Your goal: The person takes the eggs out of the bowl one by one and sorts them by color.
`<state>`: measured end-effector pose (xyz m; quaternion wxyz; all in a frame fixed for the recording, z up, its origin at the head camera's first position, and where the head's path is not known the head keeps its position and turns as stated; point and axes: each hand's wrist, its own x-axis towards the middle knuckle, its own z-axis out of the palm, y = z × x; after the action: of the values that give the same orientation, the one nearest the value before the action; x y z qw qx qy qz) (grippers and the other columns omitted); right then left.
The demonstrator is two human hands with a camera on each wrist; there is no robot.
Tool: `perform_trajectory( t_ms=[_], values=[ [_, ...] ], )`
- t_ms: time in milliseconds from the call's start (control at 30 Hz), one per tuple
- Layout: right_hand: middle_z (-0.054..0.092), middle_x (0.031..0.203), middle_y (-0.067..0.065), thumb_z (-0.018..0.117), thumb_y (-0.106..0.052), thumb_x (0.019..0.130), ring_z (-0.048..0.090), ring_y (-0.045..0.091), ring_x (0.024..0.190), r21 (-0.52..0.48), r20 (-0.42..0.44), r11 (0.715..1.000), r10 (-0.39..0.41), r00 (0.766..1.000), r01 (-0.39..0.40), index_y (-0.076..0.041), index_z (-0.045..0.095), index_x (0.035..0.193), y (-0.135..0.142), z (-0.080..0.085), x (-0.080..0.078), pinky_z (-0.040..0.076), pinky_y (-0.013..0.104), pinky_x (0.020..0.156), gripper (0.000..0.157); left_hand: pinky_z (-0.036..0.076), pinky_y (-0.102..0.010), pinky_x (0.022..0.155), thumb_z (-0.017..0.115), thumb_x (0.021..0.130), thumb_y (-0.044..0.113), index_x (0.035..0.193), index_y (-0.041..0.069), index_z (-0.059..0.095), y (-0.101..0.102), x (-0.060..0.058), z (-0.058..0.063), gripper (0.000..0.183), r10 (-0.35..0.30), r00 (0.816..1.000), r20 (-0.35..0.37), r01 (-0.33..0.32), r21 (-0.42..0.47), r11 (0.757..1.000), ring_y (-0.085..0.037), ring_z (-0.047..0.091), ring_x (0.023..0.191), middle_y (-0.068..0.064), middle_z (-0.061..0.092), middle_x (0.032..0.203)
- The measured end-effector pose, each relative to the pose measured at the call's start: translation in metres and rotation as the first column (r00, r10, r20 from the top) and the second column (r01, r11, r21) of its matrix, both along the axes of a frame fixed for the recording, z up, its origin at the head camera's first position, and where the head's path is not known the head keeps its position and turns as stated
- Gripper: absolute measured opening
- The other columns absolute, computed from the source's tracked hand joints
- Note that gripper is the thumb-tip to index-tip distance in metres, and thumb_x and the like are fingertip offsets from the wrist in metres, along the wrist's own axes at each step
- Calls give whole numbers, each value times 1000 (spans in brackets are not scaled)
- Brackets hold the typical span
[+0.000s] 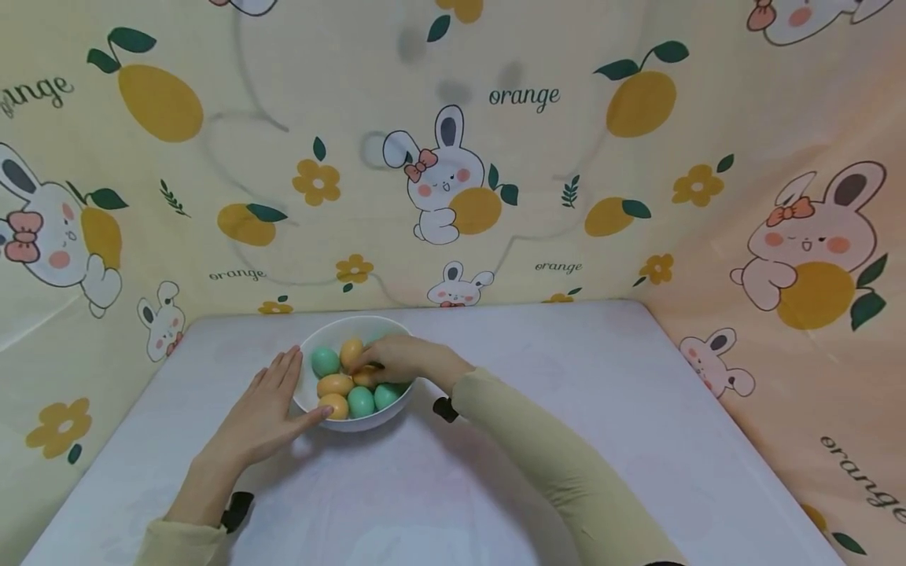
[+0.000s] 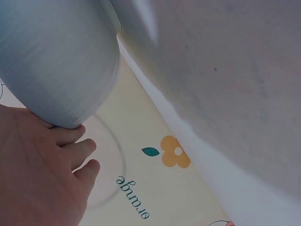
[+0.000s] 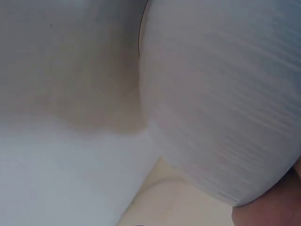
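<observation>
A white bowl (image 1: 354, 425) holds several yellow and green eggs, among them a green egg (image 1: 325, 362) at the left and another green egg (image 1: 361, 402) near the front. My left hand (image 1: 262, 417) rests against the bowl's left side, fingers straight along the outside and thumb over the front-left rim by a yellow egg (image 1: 334, 406). From the right, my right hand (image 1: 399, 360) reaches over the rim into the bowl. Its curled fingers hold a yellow egg (image 1: 364, 377), partly hidden beneath them. The bowl's outer wall (image 3: 221, 103) fills much of the right wrist view.
The bowl stands near the back of a white-covered table (image 1: 566, 409). Behind it and at both sides hangs a cloth (image 1: 538, 165) printed with rabbits, oranges and flowers. A black wrist strap part (image 1: 237, 511) shows at the left sleeve.
</observation>
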<state>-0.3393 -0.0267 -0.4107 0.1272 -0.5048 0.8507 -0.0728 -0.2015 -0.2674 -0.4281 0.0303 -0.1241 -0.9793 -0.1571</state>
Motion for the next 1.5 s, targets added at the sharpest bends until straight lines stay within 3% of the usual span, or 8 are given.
perform_trajectory(
  t_ms=[500,933,1267,1500],
  values=[
    [65,130,-4,69,-17,102,59,10,116,-12,13,999,-44,999,44,-25,69,137,-2,-3,7,44,24,111,36,16,-66,125,54,97,70,161,-11,13,-3,4,-7,111,0,1000,3,0,11,1000,-50,14,156,-30,14,169],
    [60,132,-1,69,-29,102,57,11,112,-101,-13,988,-116,993,114,-28,66,139,3,-3,11,48,27,106,37,15,-64,126,55,96,71,162,-10,13,-3,0,-4,113,2,1000,-3,-2,14,1000,-49,14,156,-29,14,170],
    [58,135,3,73,-31,100,57,14,116,-239,7,957,-167,986,163,-24,66,139,8,-2,14,50,27,103,41,14,-64,126,55,95,72,162,-10,12,0,-2,0,114,8,1000,19,-8,3,1000,-49,14,156,-30,13,169],
    [56,136,1,74,-27,99,59,19,119,-373,37,907,-194,980,193,-24,64,138,13,-10,18,51,22,99,40,14,-64,126,55,96,72,161,-11,14,0,-2,-1,113,6,1000,10,-6,-4,1000,-50,15,155,-31,14,169]
  ],
)
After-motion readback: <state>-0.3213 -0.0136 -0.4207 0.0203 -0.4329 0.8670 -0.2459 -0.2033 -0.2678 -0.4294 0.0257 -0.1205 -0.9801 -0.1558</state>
